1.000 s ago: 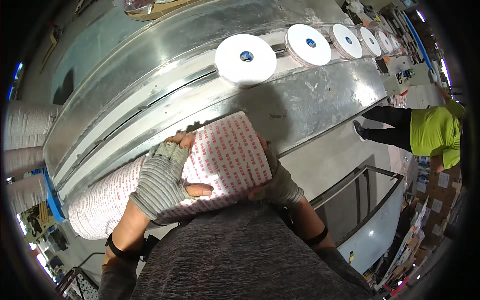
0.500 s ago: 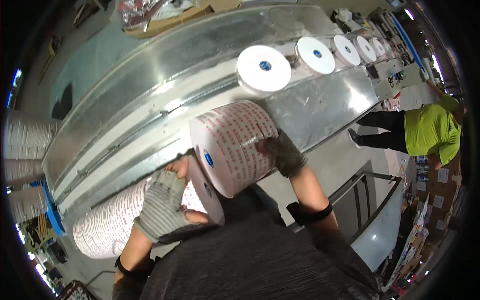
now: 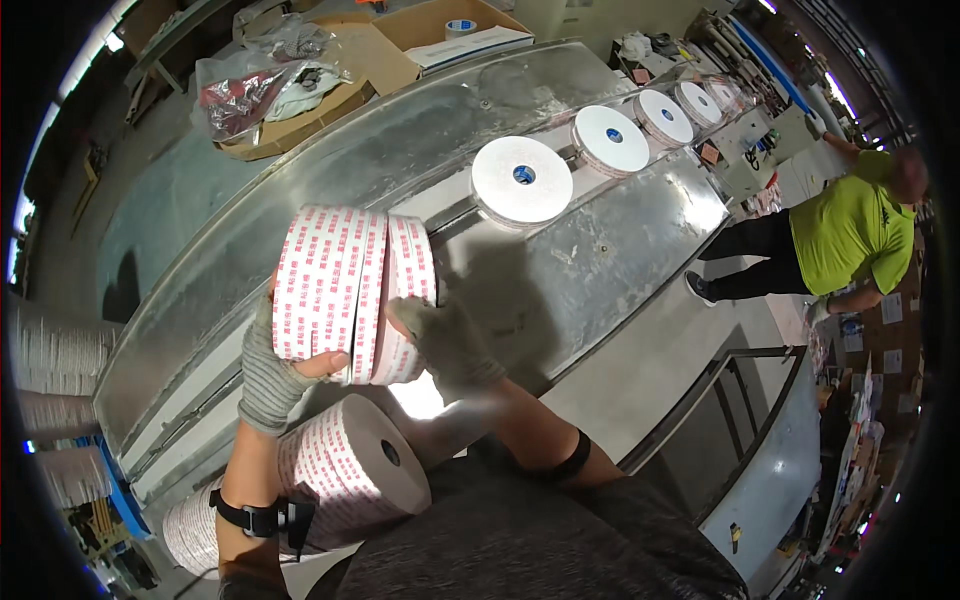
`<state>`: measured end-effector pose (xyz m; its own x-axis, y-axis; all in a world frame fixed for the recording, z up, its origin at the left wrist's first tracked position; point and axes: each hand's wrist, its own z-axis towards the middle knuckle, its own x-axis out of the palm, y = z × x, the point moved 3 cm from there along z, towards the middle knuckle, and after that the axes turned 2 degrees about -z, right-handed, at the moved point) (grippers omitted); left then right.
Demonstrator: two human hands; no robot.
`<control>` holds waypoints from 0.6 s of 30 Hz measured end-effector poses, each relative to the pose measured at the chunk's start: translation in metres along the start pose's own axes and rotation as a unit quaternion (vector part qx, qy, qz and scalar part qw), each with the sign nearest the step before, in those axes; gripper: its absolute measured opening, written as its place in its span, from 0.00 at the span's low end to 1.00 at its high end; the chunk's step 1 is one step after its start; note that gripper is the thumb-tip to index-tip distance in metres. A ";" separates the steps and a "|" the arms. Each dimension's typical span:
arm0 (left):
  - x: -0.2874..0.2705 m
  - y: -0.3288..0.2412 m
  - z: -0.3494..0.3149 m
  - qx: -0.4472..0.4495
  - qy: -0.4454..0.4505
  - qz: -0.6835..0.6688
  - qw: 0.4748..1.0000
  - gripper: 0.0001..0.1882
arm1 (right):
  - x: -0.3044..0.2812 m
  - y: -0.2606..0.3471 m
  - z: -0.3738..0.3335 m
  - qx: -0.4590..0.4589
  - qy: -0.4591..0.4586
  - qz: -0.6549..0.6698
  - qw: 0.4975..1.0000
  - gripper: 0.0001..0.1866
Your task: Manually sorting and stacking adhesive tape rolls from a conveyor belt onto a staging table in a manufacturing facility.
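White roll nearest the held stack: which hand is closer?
Right. The right hand, on the right side of the held rolls, is below and left of the white roll in the picture; the left hand, on their left side, is farther.

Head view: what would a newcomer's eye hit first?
First, the red-printed stack of rolls, held between the gloved left hand and right hand, left of the picture's centre. Then the row of white rolls along the metal bench, running toward the upper right. Last, another person's lime shirt near the right edge.
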<state>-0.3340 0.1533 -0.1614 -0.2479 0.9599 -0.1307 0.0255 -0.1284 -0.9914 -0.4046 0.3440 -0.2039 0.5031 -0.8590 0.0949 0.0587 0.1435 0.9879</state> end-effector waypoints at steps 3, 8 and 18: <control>-0.053 0.036 0.007 -0.137 -0.085 -0.073 0.984 0.40 | -0.003 -0.006 -0.025 0.173 0.108 0.081 0.976 0.40; -0.082 0.053 -0.008 -0.108 -0.171 -0.108 0.973 0.35 | -0.005 -0.039 0.019 -0.128 0.072 -0.368 0.918 0.50; -0.017 0.023 -0.002 -0.120 -0.163 -0.122 0.972 0.34 | -0.003 -0.029 0.055 -0.190 0.055 -0.293 0.936 0.40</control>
<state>-0.3276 0.1340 -0.1819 -0.5673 0.8197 0.0799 0.1421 0.1930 -0.9708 -0.4557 0.3156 -0.2266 0.3731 -0.7922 -0.4829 0.6434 -0.1541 0.7498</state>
